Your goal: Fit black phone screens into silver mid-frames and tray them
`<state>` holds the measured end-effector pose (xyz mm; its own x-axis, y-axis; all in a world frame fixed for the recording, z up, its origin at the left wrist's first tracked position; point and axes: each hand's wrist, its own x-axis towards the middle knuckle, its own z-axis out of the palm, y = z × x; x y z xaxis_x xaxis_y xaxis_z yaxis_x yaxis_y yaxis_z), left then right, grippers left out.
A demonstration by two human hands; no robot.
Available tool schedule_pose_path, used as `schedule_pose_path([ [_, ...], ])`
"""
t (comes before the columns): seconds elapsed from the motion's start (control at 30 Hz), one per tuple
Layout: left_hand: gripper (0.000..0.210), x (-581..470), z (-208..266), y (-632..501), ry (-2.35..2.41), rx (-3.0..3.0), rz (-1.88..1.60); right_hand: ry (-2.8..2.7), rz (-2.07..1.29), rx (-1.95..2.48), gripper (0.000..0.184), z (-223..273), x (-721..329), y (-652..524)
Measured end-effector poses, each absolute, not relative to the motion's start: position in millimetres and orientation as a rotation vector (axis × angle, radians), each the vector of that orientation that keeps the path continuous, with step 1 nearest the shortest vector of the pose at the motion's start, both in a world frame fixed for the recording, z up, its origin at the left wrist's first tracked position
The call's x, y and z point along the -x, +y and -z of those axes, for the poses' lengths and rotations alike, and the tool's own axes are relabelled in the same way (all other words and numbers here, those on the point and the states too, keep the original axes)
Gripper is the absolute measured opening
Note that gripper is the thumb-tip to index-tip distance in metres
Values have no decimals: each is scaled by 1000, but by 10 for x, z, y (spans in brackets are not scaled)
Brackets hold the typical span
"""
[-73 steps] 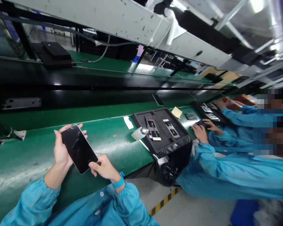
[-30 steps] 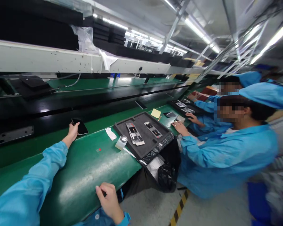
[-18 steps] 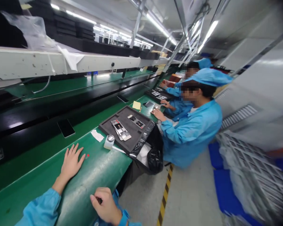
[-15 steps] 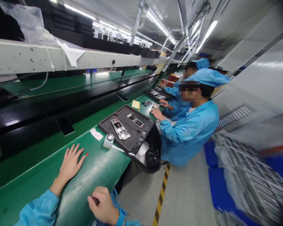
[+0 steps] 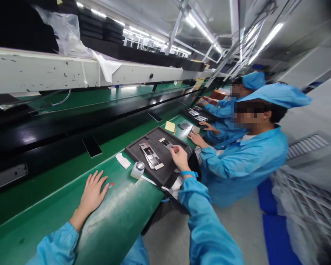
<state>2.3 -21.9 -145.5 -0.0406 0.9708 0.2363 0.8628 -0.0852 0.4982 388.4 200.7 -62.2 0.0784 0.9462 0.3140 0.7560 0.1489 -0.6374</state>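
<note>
My left hand (image 5: 92,191) lies flat on the green bench top, fingers spread, with a small red-tipped piece (image 5: 111,183) just beside its thumb. My right hand (image 5: 180,157) reaches over a dark foam tray (image 5: 136,149), fingers bent in a pinch at the near end of a phone (image 5: 164,142) with a pale end and dark middle. The fingers hide that end of the phone, which still lies in the tray. Left of it, two more pale-ended phones (image 5: 151,156) are stacked askew. A white bottle with a metal top (image 5: 138,169) stands by the tray's near left corner.
A white paper scrap (image 5: 123,161) lies behind the bottle. Dark phones (image 5: 92,146) rest on the black conveyor belt. Yellow notes (image 5: 170,126) sit beyond the tray. Two co-workers in blue (image 5: 245,165) work at the right. A white beam (image 5: 63,73) runs above the bench.
My right hand has gone from near my body, half closed, forward to the phone in the tray. My left hand stays on the bench. The whole view has shifted slightly.
</note>
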Motion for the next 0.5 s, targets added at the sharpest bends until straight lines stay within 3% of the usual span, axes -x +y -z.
schedule_pose_path([
  [0.17,43,-12,1483,-225,2027,-2077,-799,-1722,-322,2034,69,873,-4040,2533],
  [0.5,40,28,1595,-190,2038,-2104,-825,-1877,-118,2338,54,1153,-4348,2991],
])
